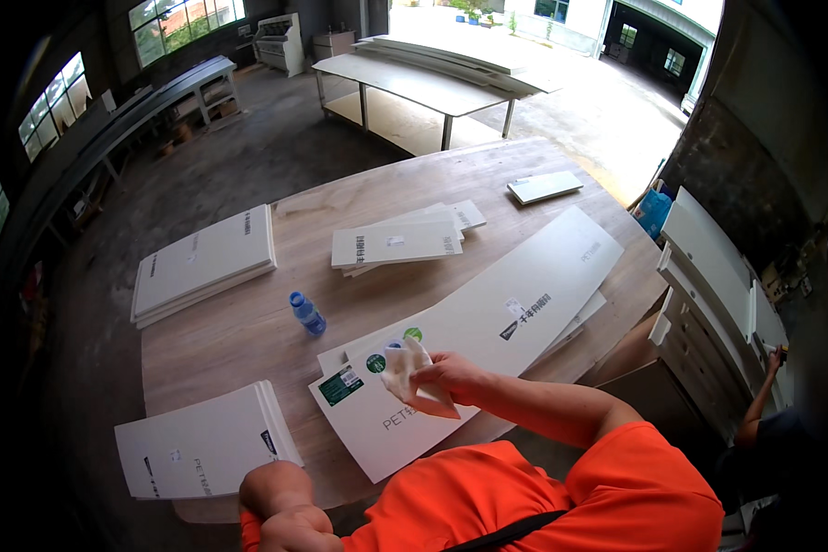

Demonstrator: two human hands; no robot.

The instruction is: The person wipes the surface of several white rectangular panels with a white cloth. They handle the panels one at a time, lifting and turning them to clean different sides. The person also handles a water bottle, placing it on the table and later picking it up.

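My right hand [449, 377] is closed around a crumpled whitish cloth [400, 366]. It is above the near end of a long white panel [561, 267] that lies diagonally on the table. Green and blue round stickers and a dark green label [342, 385] are on that panel's near end, close to the cloth. Bare skin of my bent left arm [281, 488] shows at the lower edge, beside a stack of white panels [202, 442]. The left hand itself is out of sight.
On the wood-grain table [248, 354] stand a blue bottle [307, 314], another panel stack [207, 258] and several shorter boards [400, 239]. A small white panel [545, 187] lies at the far right. More panels [713, 239] lean at right, near another person's arm [762, 396]. Another table [414, 83] stands beyond.
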